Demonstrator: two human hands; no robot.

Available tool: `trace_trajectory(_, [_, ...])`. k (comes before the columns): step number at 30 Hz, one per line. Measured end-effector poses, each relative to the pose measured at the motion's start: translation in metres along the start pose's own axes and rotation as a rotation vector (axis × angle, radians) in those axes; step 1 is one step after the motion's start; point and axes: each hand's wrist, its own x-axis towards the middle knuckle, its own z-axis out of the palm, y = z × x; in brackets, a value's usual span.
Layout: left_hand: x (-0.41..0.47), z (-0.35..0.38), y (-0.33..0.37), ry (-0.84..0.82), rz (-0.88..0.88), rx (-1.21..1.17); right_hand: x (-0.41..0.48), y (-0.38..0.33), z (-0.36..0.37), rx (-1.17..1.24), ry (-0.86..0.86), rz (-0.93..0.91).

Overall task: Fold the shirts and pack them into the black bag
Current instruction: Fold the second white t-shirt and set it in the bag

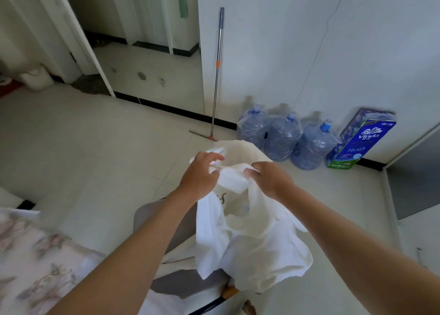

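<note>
Nearest, low left: floral bedcover (35, 255), soft, pale, printed with grey-brown sprigs, slightly blurred. Two bare forearms reach forward from the near edge. Left hand (200, 174): fingers curled, pinching the top edge of the white shirt (250, 243). Right hand (269, 179): fingers and thumb closed round a bunched fold of the same cloth, just beside the left hand. Shirt held up in mid-air at scene centre, limp, thin, crumpled, hanging in loose folds; small dark mark near the top. Floor (83, 148): glossy pale tiles. Far right, against the white wall: three clear blue ribbed plastic water jugs (282, 136), a blue boxy tissue pack (362, 140) just right of them, and a metal-poled squeegee (217, 76) leaning at their left.
</note>
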Motion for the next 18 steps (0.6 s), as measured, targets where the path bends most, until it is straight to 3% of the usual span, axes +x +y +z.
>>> trace_trajectory(3, [-0.009,0.006,0.018,-0.149,0.037,-0.070,0.005,-0.037,-0.008,0.140,0.108,-0.104])
trace_trajectory(8, [-0.004,-0.010,0.026,0.101,0.075,0.012,0.007,-0.074,-0.018,0.338,0.091,-0.210])
trace_trajectory(11, [-0.006,-0.030,0.013,0.181,0.028,-0.004,0.008,-0.045,-0.014,0.024,-0.091,-0.208])
trace_trajectory(13, [-0.009,-0.039,0.003,0.219,-0.040,-0.026,0.011,-0.025,-0.003,-0.202,-0.040,-0.154])
trace_trajectory(16, [-0.011,-0.042,-0.011,0.213,-0.091,0.061,0.013,-0.024,0.003,-0.041,0.069,-0.070])
trace_trajectory(18, [-0.015,-0.039,-0.008,0.167,0.035,0.154,0.018,-0.038,0.000,0.061,0.103,-0.131])
